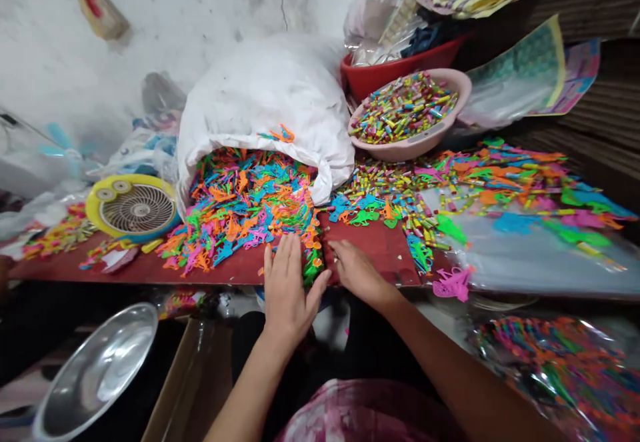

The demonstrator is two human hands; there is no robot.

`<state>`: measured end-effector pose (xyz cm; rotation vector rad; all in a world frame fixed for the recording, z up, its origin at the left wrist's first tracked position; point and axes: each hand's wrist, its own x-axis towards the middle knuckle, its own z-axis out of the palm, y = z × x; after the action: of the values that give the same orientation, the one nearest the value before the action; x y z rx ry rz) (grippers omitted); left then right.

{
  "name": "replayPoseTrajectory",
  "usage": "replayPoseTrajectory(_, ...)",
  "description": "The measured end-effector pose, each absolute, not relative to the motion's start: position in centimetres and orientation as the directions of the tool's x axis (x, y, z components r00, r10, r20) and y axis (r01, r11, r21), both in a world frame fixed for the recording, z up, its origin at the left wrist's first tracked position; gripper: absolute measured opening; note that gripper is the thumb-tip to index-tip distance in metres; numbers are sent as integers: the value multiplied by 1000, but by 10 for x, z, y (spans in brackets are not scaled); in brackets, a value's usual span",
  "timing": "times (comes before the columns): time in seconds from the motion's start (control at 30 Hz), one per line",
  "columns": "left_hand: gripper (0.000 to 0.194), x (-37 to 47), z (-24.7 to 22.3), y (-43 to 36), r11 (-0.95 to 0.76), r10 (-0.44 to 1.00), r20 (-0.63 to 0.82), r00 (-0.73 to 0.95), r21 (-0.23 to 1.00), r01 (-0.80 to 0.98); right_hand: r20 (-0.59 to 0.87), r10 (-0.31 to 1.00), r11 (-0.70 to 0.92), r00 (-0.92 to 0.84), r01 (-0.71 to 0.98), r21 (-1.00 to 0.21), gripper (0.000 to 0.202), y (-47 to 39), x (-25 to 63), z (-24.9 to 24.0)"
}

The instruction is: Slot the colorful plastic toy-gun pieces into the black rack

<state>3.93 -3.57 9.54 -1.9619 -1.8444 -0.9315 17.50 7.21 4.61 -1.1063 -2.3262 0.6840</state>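
My left hand (289,289) has its fingers stretched out and its thumb apart, touching the near edge of a pile of bright plastic toy pieces (250,189). A few orange and green pieces (313,255) lie beside its fingers, between my two hands. My right hand (360,272) rests on the red tabletop (370,239), fingers loosely bent toward the left, with nothing visible in them. The pile spills from the mouth of a large white sack (265,89). To the right, a pink toy piece (453,284) lies at the table's front edge.
A pink basin (463,89) of small striped tubes stands before a red basin (363,81). Assembled toys (505,175) lie on clear plastic bags (550,269) at right. A yellow fan (120,185) stands at left; below are a metal bowl (100,375) and bagged toys (565,369).
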Motion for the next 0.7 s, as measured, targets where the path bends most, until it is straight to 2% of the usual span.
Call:
replayPoseTrajectory(0.13,78,33,109,-16,-94,828,561,-13,161,983,282,774,567,-567,422,-708,62,93,164,39)
replayPoseTrajectory(0.23,86,28,122,-1,-80,908,419,33,95,992,301,758,567,-579,356,-743,69,98,155,39)
replayPoseTrajectory(0.33,93,24,128,15,-73,963,265,52,71,995,312,765,554,-564,328,-765,71,97,149,41)
replayPoseTrajectory(0.43,98,20,132,21,-72,979,199,50,105,992,278,786,523,-552,353,-776,72,96,146,43)
replayPoseTrajectory(0.5,106,16,140,19,-89,986,156,61,179,980,246,807,497,-537,393,-774,67,96,146,44)
replayPoseTrajectory(0.57,109,13,152,17,-87,995,77,65,326,941,243,809,498,-535,406,-766,67,97,148,43)
replayPoseTrajectory(0.63,99,11,166,21,-14,1000,25,2,513,858,269,795,523,-544,390,-758,70,99,152,42)
replayPoseTrajectory(0.7,83,13,176,33,81,984,67,-162,646,759,289,784,543,-550,382,-748,70,99,154,40)
